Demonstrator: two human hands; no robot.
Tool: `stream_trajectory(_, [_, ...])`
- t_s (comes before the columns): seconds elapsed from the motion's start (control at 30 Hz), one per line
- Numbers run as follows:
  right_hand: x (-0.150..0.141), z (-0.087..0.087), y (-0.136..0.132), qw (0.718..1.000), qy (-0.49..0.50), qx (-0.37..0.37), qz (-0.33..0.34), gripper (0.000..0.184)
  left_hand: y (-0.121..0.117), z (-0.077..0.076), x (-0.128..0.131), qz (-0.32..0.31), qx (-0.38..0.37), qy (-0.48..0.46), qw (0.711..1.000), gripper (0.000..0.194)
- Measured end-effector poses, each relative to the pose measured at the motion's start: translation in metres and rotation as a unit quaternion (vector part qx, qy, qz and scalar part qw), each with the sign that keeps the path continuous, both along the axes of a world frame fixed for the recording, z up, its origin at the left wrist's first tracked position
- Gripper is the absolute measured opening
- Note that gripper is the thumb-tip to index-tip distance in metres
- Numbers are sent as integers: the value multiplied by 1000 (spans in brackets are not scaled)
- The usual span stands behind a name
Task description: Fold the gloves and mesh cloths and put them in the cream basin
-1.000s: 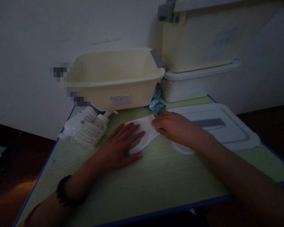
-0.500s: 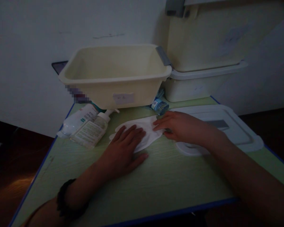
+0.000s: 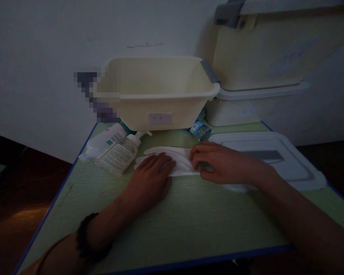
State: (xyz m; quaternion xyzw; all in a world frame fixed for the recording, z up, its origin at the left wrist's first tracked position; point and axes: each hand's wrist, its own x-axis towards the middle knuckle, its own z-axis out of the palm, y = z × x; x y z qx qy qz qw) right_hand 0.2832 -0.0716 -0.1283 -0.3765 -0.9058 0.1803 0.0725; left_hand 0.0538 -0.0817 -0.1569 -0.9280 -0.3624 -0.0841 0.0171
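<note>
A white glove (image 3: 179, 158) lies flat on the table, its fingers pointing left and its cuff to the right. My left hand (image 3: 153, 173) rests over the finger side, with its fingers bent and close together, pressing on the cloth. At the cuff, my right hand (image 3: 208, 160) is closed in a pinch on the glove's edge. Soft folds run across the fabric between the two hands. My left fingers partly cover the glove's fingers.
Behind the hands stands a cream bin (image 3: 166, 99). A pump bottle (image 3: 119, 152) and a white bottle (image 3: 106, 141) lie to the left. A blue-labelled clear bottle (image 3: 200, 130) lies near the bin. At right are a flat lid (image 3: 263, 143) and stacked boxes (image 3: 246, 109).
My left fingers have curled and the thumb has drawn in towards them. The glove looks straighter, its fingers showing more plainly. The view has shifted slightly left.
</note>
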Motion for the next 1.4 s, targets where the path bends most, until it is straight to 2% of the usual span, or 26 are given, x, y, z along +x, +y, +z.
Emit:
stream_trajectory(0.13, [-8,-6,-4,1000,-11,6,-12,33,-1,1,-3,-11,15,-25,1000,34])
stream_trajectory(0.17, [-10,-8,-5,1000,-16,12,-15,33,-1,1,-4,-14,16,-33,999,34])
stream_trajectory(0.27, [-13,-11,-4,999,-33,39,-20,17,0,2,-5,-20,17,-63,998,30])
stream_trajectory(0.33, [-11,-9,-2,998,-37,43,-24,15,1,3,-7,-25,21,-83,996,27])
stream_trajectory(0.5, [1,2,2,997,-22,-31,-65,17,-1,2,-8,-37,4,-84,996,25])
stream_trajectory(0.6, [9,7,2,993,-23,-77,-82,18,-2,4,-7,-66,-22,-91,993,23])
stream_trajectory(0.73, [15,8,2,992,-36,-76,-93,16,-4,10,-7,-83,-102,-119,984,20])
stream_trajectory(0.87, [14,5,3,990,-18,-84,-116,20,-1,16,-8,-50,-197,-152,967,25])
stream_trajectory(0.93, [12,4,3,988,-11,-78,-136,24,0,17,-9,-19,-179,-161,970,26])
stream_trajectory(1.03, [6,-1,4,985,-18,-53,-165,29,2,12,-9,13,-111,-139,984,24])
stream_trajectory(1.17, [-3,-8,4,981,-40,-29,-189,34,3,4,-11,54,-106,-99,988,18])
stream_trajectory(1.23, [-6,-11,3,980,-48,-15,-195,31,3,3,-12,63,-96,-123,986,28])
stream_trajectory(1.3, [-8,-12,2,980,-53,-2,-194,25,3,6,-12,16,-80,-139,987,40])
stream_trajectory(1.4, [-11,-13,2,980,-59,9,-192,21,-1,14,-11,-125,-105,-106,981,39])
